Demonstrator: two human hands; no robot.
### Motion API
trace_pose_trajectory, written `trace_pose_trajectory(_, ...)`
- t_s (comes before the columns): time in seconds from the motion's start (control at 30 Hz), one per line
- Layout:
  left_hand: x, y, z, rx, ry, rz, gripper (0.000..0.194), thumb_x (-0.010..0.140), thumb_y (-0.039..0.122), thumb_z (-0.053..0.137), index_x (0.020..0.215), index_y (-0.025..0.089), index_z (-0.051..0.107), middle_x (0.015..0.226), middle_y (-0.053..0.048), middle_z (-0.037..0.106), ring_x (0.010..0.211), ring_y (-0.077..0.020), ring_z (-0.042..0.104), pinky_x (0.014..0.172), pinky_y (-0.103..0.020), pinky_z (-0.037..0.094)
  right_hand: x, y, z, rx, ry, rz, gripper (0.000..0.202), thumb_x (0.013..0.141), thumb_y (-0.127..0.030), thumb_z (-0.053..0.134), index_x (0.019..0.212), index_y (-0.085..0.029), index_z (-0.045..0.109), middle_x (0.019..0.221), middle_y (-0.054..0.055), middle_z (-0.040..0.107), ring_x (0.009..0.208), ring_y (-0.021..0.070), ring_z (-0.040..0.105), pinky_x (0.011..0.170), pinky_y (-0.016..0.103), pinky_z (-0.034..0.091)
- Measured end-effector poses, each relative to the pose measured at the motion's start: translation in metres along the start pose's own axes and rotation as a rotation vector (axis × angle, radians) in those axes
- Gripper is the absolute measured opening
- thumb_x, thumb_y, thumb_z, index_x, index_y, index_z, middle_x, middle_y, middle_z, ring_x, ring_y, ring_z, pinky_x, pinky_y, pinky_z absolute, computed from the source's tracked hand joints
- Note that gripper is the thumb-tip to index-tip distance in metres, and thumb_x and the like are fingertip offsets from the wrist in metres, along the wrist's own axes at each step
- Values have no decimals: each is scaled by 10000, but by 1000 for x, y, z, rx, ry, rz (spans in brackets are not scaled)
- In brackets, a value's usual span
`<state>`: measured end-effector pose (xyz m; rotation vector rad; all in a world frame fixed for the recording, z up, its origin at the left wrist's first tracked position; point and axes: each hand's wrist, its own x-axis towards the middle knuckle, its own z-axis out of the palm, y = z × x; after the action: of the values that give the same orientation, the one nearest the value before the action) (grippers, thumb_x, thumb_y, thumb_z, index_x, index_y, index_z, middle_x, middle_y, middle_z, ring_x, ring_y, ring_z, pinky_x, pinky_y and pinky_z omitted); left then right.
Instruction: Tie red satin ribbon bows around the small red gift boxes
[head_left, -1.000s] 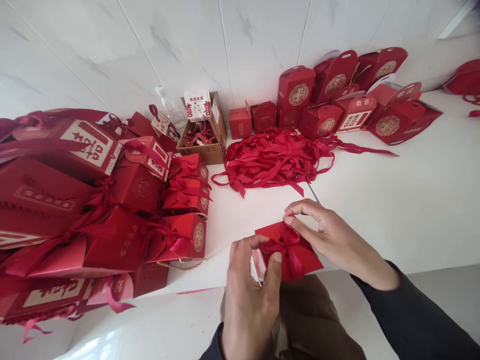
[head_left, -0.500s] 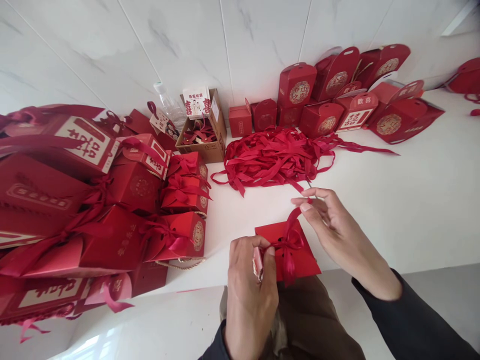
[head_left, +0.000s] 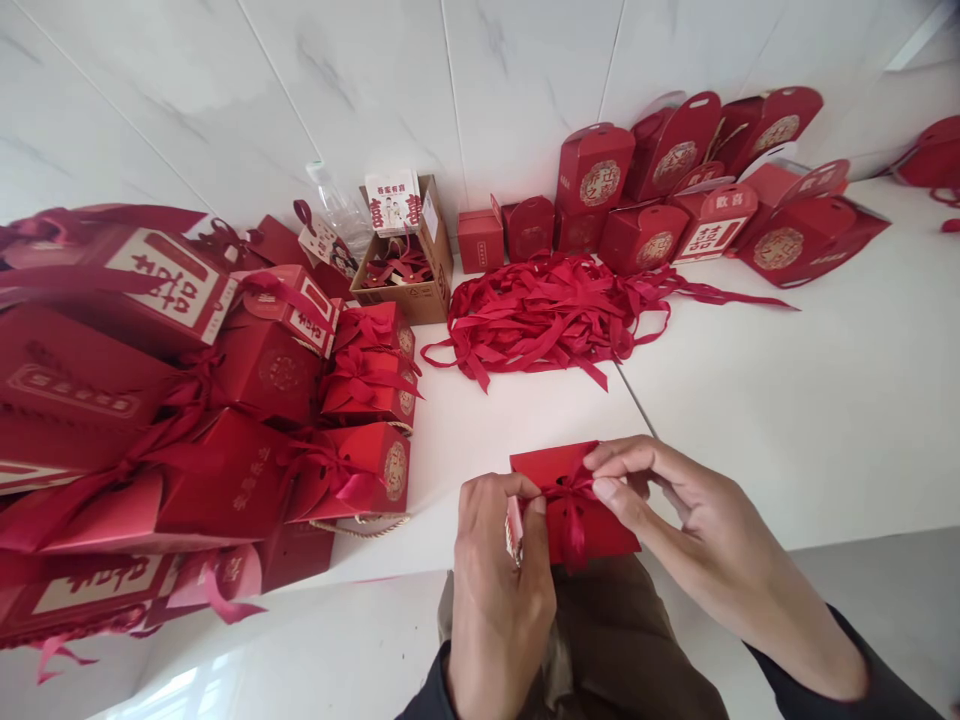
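Observation:
A red gift box [head_left: 544,461] sits at the front edge of the table, a red ribbon [head_left: 574,530] tied in a bow on its top. My left hand [head_left: 499,570] is at the box's left side, thumb and forefinger pinching the ribbon's left loop. A small pale-pink piece with a twisted cord shows inside that hand; I cannot tell how it is attached. On the right side of the bow, my right hand [head_left: 660,490] pinches the ribbon between thumb and fingers. The fingertips cover part of the knot.
A heap of red ribbons [head_left: 547,320] lies behind the box. Finished boxes with bows [head_left: 367,385] are piled at left. A cardboard box [head_left: 409,295] with cards and a plastic bottle [head_left: 337,215] stand by the wall. More red boxes [head_left: 645,240] line the back right.
My right hand has come down and closer, from holding the ribbon's end up above the box to pinching at the bow. My left hand and the box stay nearly still.

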<state>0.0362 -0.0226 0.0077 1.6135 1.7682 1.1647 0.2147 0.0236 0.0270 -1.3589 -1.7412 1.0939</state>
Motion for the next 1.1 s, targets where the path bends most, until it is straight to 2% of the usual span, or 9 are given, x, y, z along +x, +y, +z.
trace_pose_trajectory(0.17, 0, 0, 1, -2, -11, 32, 147, 1027, 119, 482, 989, 247, 543, 915, 16, 607, 860, -152, 566, 780, -267, 443, -1, -2, 5, 139, -62, 21, 268, 1021, -501, 589, 927, -269, 682, 1005, 36, 735, 849, 201, 682, 689, 296, 543)
trace_pose_trajectory(0.3, -1, 1, 4, 24, -14, 110, 172, 1032, 91, 441, 1006, 248, 504, 920, 15, 583, 835, -151, 550, 769, -268, 438, 1, 1, 8, 114, 27, 64, 297, 1022, -519, 581, 917, -255, 670, 870, 26, 724, 780, 188, 680, 587, 253, 514)
trace_pose_trajectory(0.43, -2, 0, 8, 42, -20, 136, 183, 1038, 79, 398, 997, 245, 463, 914, 11, 544, 826, -154, 527, 783, -281, 446, 4, 2, 13, 167, 121, 102, 322, 995, -540, 612, 885, -241, 663, 846, 33, 725, 793, 189, 688, 630, 245, 536)
trace_pose_trajectory(0.6, -1, -4, 10, 11, -25, 164, 194, 1034, 63, 388, 1010, 243, 458, 949, 25, 563, 876, -126, 572, 1172, -421, 355, 7, 3, 20, 257, 155, 165, 342, 973, -560, 636, 905, -226, 663, 838, 38, 727, 660, 153, 626, 535, 223, 492)
trace_pose_trajectory(0.7, -1, -8, 9, -15, 2, 172, 185, 1025, 73, 438, 1024, 249, 493, 975, 25, 606, 940, -123, 607, 1226, -436, 316, 7, 3, 19, 232, 158, 160, 333, 980, -561, 631, 916, -234, 646, 761, 2, 676, 607, 134, 576, 510, 206, 466)
trace_pose_trajectory(0.8, -3, -10, 7, -27, 20, 149, 252, 1013, 90, 482, 1187, 265, 529, 1132, -31, 616, 1076, -157, 608, 1060, -361, 487, 7, 2, 17, 183, 132, 134, 300, 997, -545, 614, 938, -251, 633, 708, -32, 605, 565, 121, 520, 479, 194, 434)
trace_pose_trajectory(0.9, -4, -8, 3, 82, -12, 244, 446, 972, 66, 521, 1351, 301, 531, 1422, -94, 462, 1325, -229, 489, 1056, -410, 488, 9, 0, 16, 156, 118, 93, 276, 1012, -528, 598, 956, -260, 631, 773, -25, 619, 634, 128, 544, 534, 195, 459)
trace_pose_trajectory(1.0, -1, -5, 1, 169, -50, 371, 362, 941, 39, 556, 1170, 307, 637, 1464, -63, 423, 1391, -269, 403, 1180, -548, 341, 11, -2, 16, 136, 108, 85, 274, 1015, -520, 596, 956, -255, 636, 763, -23, 610, 655, 136, 551, 563, 208, 468)
trace_pose_trajectory(1.1, 2, -6, 2, 112, -42, 332, 223, 973, 53, 530, 1032, 256, 600, 1351, -72, 513, 1326, -239, 450, 1134, -488, 406, 12, -2, 16, 145, 101, 103, 297, 1010, -528, 590, 946, -241, 634, 737, -21, 596, 610, 136, 525, 517, 221, 447)
